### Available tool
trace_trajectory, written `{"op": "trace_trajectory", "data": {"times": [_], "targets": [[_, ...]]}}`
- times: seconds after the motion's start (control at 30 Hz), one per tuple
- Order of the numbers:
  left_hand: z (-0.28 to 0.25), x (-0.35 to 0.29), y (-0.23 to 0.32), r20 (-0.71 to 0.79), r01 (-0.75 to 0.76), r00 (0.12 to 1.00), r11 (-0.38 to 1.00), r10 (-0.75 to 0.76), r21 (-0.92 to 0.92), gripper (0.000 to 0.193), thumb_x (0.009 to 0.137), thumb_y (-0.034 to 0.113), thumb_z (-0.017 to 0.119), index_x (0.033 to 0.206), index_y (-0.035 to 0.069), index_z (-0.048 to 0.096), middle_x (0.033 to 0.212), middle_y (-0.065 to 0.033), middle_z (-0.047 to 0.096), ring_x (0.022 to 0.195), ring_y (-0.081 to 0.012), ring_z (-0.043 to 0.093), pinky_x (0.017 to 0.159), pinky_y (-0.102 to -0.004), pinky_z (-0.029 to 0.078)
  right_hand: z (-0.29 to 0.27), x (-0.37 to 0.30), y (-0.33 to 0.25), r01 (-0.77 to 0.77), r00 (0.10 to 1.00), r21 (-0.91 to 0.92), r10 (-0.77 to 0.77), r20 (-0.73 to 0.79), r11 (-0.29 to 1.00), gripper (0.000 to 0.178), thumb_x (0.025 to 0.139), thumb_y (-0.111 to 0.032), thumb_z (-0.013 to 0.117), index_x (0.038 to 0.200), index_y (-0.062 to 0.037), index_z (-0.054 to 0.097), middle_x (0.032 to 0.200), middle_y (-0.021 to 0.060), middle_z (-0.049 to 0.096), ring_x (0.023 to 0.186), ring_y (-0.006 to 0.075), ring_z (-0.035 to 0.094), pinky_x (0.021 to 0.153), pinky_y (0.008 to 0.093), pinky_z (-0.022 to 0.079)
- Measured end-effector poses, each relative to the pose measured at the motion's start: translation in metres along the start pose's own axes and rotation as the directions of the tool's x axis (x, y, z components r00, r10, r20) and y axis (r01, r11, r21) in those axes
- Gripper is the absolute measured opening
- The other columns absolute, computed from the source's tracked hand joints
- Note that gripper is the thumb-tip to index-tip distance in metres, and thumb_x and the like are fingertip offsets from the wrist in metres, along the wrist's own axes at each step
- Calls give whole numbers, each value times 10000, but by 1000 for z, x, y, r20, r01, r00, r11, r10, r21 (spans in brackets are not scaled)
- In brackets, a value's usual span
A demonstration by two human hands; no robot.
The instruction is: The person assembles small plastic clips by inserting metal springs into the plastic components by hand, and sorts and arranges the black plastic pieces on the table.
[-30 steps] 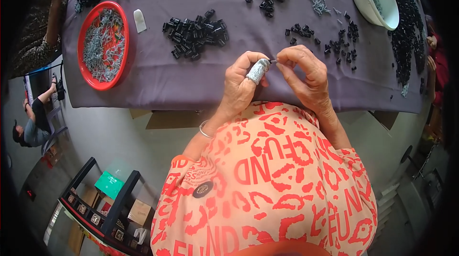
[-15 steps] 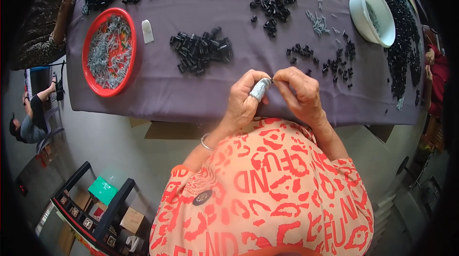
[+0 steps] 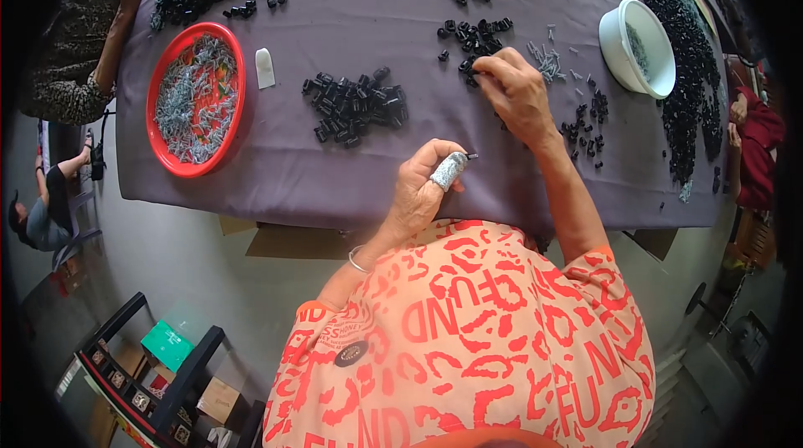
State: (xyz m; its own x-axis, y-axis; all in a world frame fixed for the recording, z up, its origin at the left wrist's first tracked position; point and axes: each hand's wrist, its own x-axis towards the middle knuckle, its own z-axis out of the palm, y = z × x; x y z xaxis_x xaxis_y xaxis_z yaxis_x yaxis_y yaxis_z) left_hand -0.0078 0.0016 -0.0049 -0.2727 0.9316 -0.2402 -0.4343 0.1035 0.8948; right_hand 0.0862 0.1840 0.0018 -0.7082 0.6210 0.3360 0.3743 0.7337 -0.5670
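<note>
My left hand (image 3: 424, 184), one finger wrapped in a grey-white covering (image 3: 449, 170), is near the table's front edge. It pinches a small dark pin-like piece (image 3: 473, 156) that sticks out past the fingertip. Farther out, my right hand (image 3: 517, 90) has its thumb and forefinger together at the near end of a loose heap of small black plastic parts (image 3: 483, 34). Whether a part is between those fingertips is too small to make out. Left of my hands lies a denser pile of black cylindrical parts (image 3: 355, 105).
A red basin (image 3: 238, 126) of metal screws stands at the left beside a white flat piece (image 3: 264, 68). Loose screws (image 3: 545, 61) and a white bowl (image 3: 615, 55) are at the right. Big black heaps (image 3: 686, 113) line the far edges. Other people sit left and right.
My right hand has parted from the left and moved out and away to the black parts. My left hand stays near the edge, slightly lower in view.
</note>
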Motion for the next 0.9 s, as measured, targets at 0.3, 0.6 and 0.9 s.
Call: {"op": "trace_trajectory", "data": {"times": [0.3,0.6,0.9], "targets": [[1,0,-4,-5,2,1000,999,-2,-36,100,934,75,530,989,7,579,776,6,546,677,-58,516,627,-216,476,-15,-21,-4,94,995,-124,-95,-6,988,152,798,-51,649,936,-8,604,845,80,623,770,207,618,692,308,486],[6,0,19,-41,-70,997,997,68,-45,128,928,92,537,993,-5,589,788,-19,582,677,-85,562,639,-235,480,-40,-60,-34,-345,899,852,401,179,394,181,880,-6,588,1059,18,603,888,69,652,792,118,617,706,254,505],[19,-6,31,-10,-102,994,987,104,123,117,913,87,557,978,-2,597,813,-4,575,681,-73,546,635,-231,473,-44,-72,-35,-333,907,900,358,224,281,202,890,8,568,1092,11,560,909,105,661,783,129,625,696,276,521]]}}
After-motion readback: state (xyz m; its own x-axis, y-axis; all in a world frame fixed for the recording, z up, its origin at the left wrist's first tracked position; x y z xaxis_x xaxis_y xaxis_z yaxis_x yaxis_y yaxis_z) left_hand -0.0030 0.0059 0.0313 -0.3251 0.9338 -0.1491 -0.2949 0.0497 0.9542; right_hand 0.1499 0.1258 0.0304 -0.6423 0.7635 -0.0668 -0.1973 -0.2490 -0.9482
